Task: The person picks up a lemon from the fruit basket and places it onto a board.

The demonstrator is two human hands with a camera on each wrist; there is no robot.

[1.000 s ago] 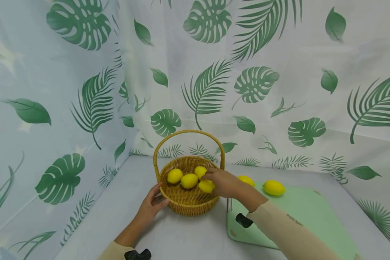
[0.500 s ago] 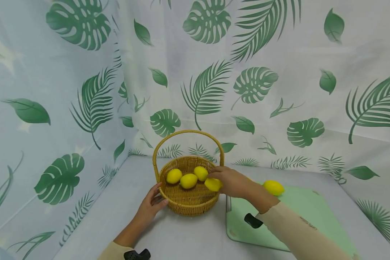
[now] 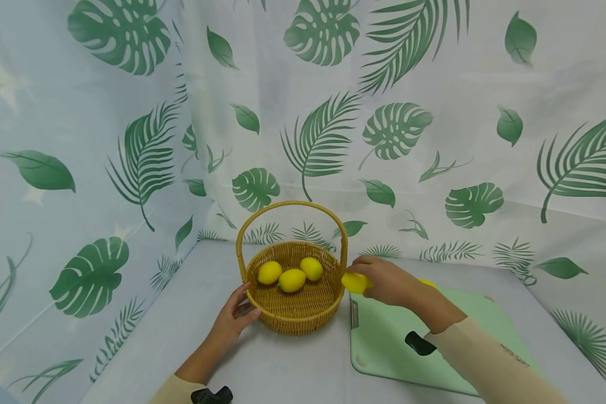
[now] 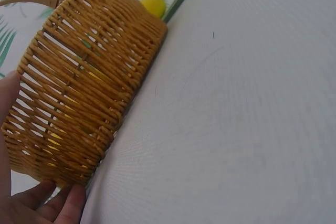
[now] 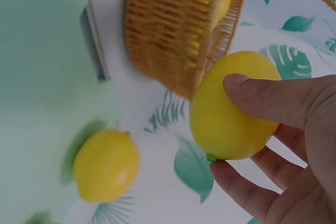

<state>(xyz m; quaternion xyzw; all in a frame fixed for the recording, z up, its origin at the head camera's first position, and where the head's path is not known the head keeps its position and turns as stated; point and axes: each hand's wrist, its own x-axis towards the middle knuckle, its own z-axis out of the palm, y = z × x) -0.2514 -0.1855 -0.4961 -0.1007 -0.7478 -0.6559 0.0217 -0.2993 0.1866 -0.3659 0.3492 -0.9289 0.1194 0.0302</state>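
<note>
A round wicker basket [image 3: 297, 324] with a tall arched handle stands on the table, with three lemons [image 3: 292, 280] lying inside. My left hand [image 3: 230, 321] holds its left side; in the left wrist view the fingertips [image 4: 73, 203] press the woven wall [image 4: 89, 87]. Just outside the right rim, my right hand [image 3: 386, 283] grips another lemon [image 3: 356, 283]. The right wrist view shows the thumb lying across this lemon [image 5: 231, 114] and the fingers curled behind it.
A light green cutting board [image 3: 409, 342] lies right of the basket. One lemon [image 5: 106, 165] sits on it, and a second lemon [image 5: 48, 222] barely shows; in the head view the right arm mostly hides them. Leaf-printed sheets [image 3: 313, 134] rise behind and at the left.
My right hand has carried its lemon from inside the basket rightward, past the rim toward the cutting board. My left hand and the basket have stayed put.
</note>
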